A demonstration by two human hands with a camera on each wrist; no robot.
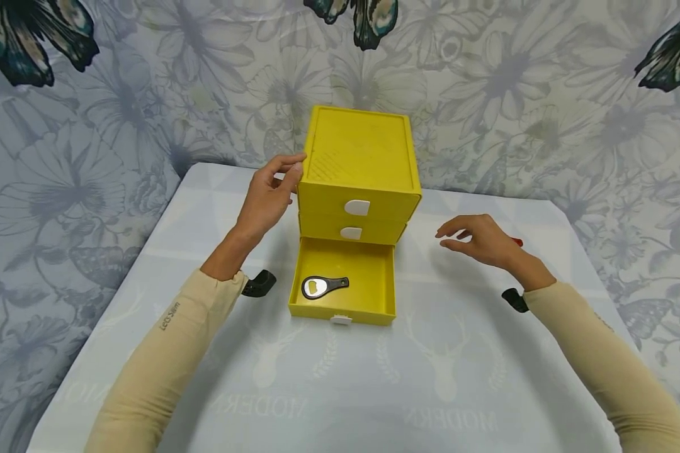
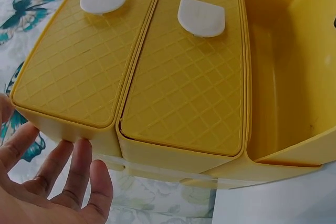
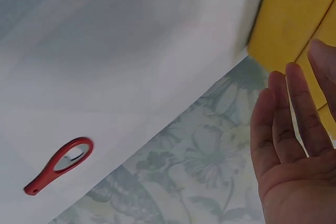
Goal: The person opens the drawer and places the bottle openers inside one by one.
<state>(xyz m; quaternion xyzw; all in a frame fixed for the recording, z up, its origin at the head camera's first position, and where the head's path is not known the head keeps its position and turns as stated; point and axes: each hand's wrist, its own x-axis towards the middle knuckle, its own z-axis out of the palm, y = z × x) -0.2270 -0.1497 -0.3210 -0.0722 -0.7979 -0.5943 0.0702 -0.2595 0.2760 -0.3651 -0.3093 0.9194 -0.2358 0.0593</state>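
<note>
A yellow drawer unit [image 1: 359,154] stands on the table, its bottom drawer [image 1: 368,277] pulled out and the upper two closed. In that drawer lies a black-handled bottle opener [image 1: 335,284] with a metal plate. My left hand [image 1: 267,195] rests its fingertips against the unit's left side, near the top; the left wrist view shows the fingers [image 2: 79,169] spread along the wall. To the unit's right, my right hand [image 1: 476,239] is held over the table with relaxed fingers and nothing in them. A red bottle opener [image 3: 60,163] lies on the table, mostly hidden behind that hand in the head view.
The white table [image 1: 340,377] carries faint printed deer heads and lettering. Behind it hangs a floral wall covering [image 1: 487,113] close to the table's back edge. White tabs mark the drawer fronts, and the open drawer juts toward the front.
</note>
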